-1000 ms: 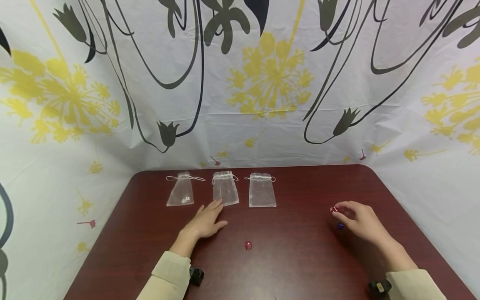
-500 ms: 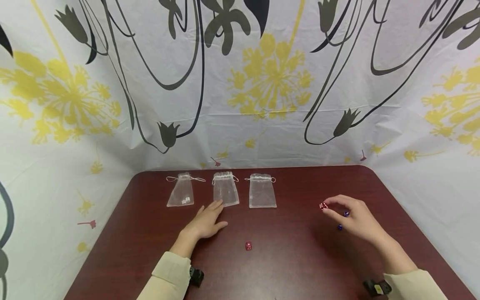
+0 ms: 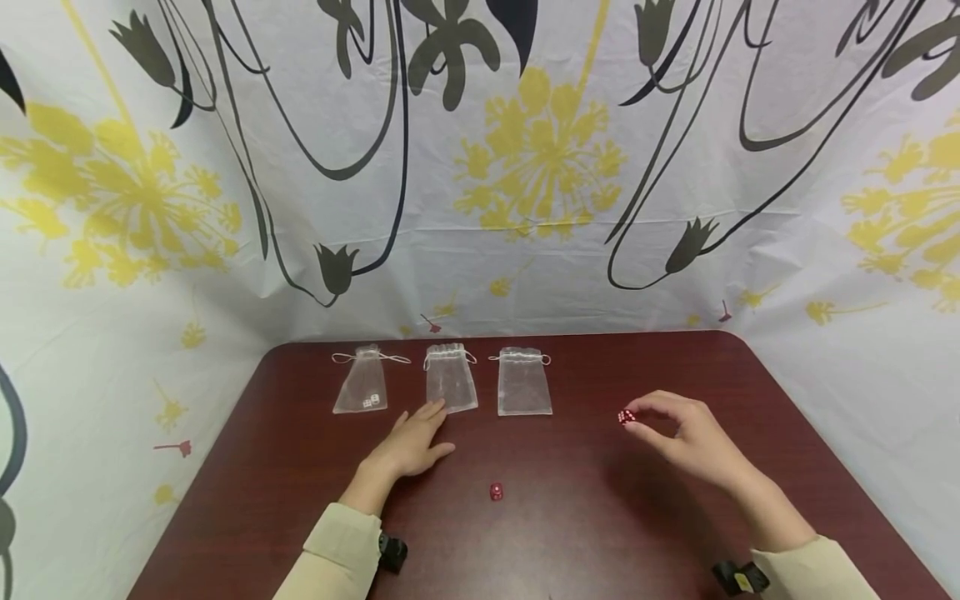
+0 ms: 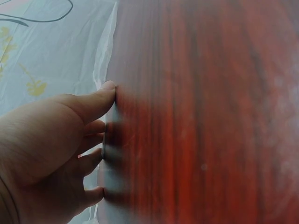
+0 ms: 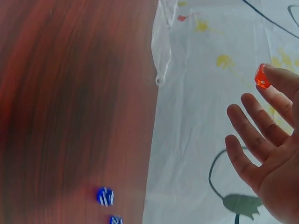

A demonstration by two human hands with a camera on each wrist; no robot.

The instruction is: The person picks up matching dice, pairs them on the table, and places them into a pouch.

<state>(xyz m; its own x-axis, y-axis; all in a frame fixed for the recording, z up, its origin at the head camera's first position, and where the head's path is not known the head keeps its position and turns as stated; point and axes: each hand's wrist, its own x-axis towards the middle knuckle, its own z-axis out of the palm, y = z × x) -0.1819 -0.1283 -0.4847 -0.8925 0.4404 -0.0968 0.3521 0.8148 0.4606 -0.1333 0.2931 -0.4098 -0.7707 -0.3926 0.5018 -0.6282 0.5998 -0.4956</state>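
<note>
Apparently left hand (image 3: 407, 443) touches middle bag (image 3: 452, 377); right hand (image 3: 693, 437) pinches red die (image 3: 626, 417).

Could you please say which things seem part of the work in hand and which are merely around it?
Likely involved:
- held red die
- loose red die
- bagged white dice
- blue dice
- mesh bags

Apparently surroundings:
- tabletop
- patterned backdrop
- wrist cameras

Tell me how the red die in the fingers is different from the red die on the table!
The held die is pinched by the right hand, while no hand touches the table die. The held die is up in the air; the table die rests on the table. Both are red with pale dots.
</note>
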